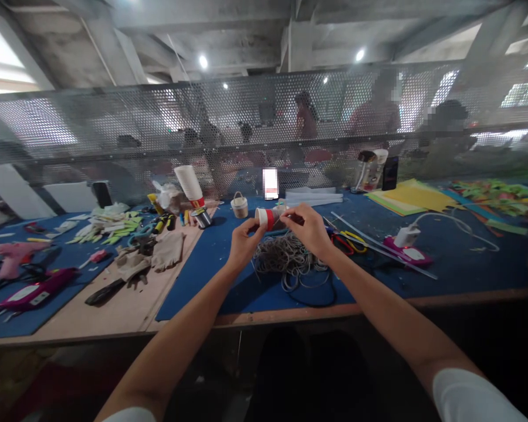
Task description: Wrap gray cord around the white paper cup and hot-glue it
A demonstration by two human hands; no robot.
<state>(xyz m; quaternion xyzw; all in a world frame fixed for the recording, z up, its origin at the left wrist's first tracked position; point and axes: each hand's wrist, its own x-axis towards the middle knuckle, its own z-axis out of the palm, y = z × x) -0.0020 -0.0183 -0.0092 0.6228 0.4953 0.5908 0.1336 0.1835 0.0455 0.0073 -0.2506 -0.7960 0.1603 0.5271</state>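
A white paper cup with a red band (264, 218) lies sideways in my left hand (243, 241), its fingers and thumb closed round it. My right hand (308, 228) is at the cup's right end with thumb and forefinger pinched together. What sits in that pinch is too small to make out; it may be a thin strand. Beneath both hands a loose heap of grey cord (290, 258) spreads over the blue mat (229, 287). Behind my left hand stands a small cup-shaped basket with a handle (239, 206).
Left are stacked paper cups (188, 183), a tin can (201, 217), gloves (168, 252) and a pink glue gun (20, 256). Scissors (354, 241), a white plug on a purple power strip (407, 240) and yellow sheets (416, 196) lie right. A perforated metal screen (246, 111) rises behind, people beyond it.
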